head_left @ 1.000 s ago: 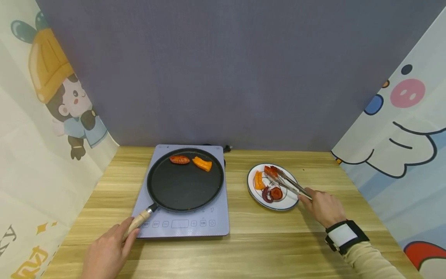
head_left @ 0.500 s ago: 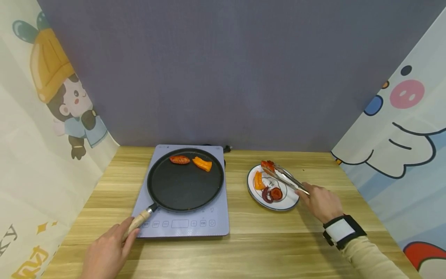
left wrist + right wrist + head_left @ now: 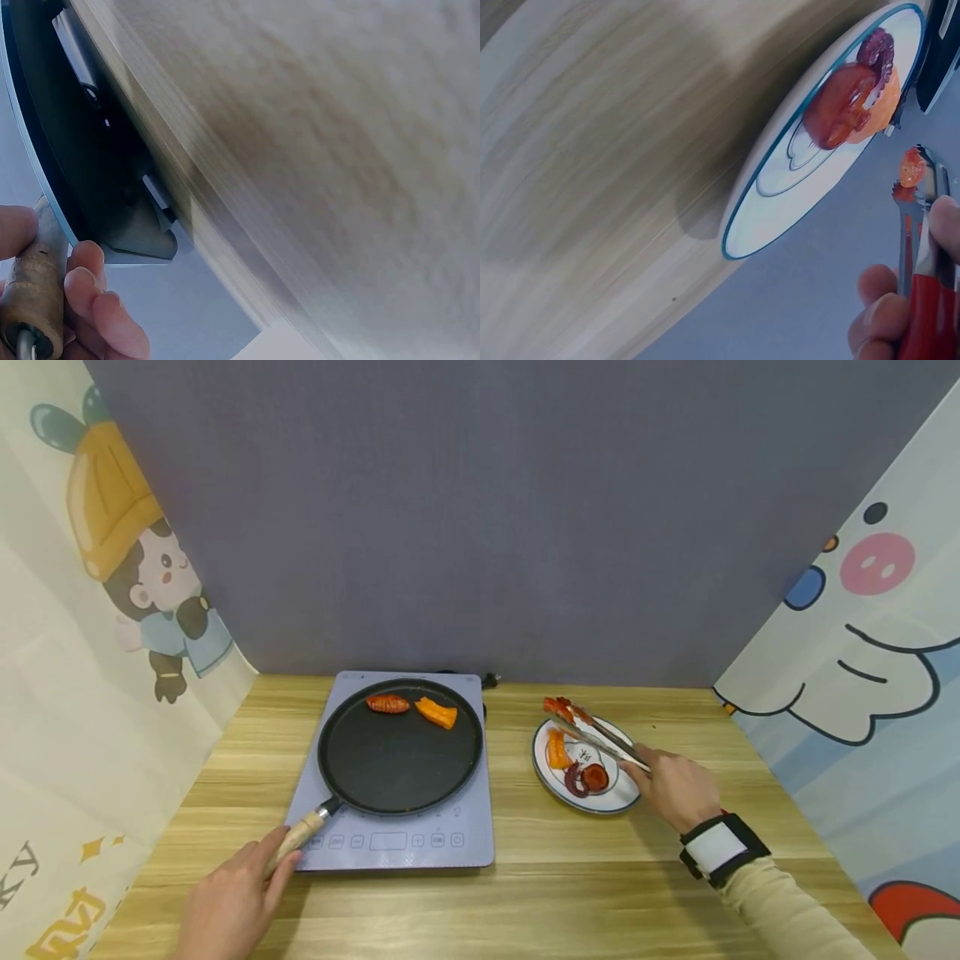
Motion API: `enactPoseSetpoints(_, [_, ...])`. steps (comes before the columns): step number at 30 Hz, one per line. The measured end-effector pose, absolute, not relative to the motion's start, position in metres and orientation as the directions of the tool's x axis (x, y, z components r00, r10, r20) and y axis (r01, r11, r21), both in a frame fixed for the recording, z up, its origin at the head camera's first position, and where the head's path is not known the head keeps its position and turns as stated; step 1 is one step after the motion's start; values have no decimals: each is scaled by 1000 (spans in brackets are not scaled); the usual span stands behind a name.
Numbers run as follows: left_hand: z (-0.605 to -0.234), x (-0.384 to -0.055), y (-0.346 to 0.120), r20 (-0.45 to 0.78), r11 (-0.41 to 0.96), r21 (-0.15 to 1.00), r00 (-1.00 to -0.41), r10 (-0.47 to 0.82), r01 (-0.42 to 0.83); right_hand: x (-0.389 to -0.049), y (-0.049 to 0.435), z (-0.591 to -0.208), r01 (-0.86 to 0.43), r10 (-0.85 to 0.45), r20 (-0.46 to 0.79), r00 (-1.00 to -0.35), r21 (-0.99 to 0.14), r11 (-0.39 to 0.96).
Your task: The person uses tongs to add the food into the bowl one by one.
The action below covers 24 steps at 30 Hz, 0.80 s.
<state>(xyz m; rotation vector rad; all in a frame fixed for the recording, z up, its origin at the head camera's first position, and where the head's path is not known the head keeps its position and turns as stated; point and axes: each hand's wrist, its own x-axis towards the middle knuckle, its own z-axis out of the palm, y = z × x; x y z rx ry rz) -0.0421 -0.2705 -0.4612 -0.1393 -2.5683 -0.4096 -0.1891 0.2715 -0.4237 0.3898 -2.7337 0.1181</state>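
Observation:
My left hand (image 3: 231,887) grips the wooden handle (image 3: 298,837) of a flat black frying pan (image 3: 397,764), with fingers curled round it in the left wrist view. A red scored piece of food (image 3: 387,703) and an orange piece (image 3: 436,713) lie at the pan's far side. My right hand (image 3: 677,789) holds metal tongs (image 3: 600,739), whose red grip (image 3: 928,319) shows in the right wrist view. A red piece of food (image 3: 913,166) sits between the tongs' tips, above the plate's far left rim. The white blue-rimmed plate (image 3: 622,795) carries an orange piece (image 3: 557,749), a purple tentacle (image 3: 575,780) and a round red piece (image 3: 595,777).
A light purple induction cooker (image 3: 390,857) bears the pan on the wooden table (image 3: 517,902). A dark plug (image 3: 491,680) lies behind it. A grey panel (image 3: 480,527) stands at the back, with printed cloths at both sides.
My right hand and the tongs have moved left, lifting the red piece of food off the plate toward its far left rim. My left hand and the pan have stayed put.

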Motion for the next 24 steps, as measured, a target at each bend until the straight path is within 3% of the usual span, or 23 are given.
enactPoseSetpoints(24, [-463,-42,-272,526,947,257,-850,30,193,-195,232,-420,-350,-330,370,-868,14,937])
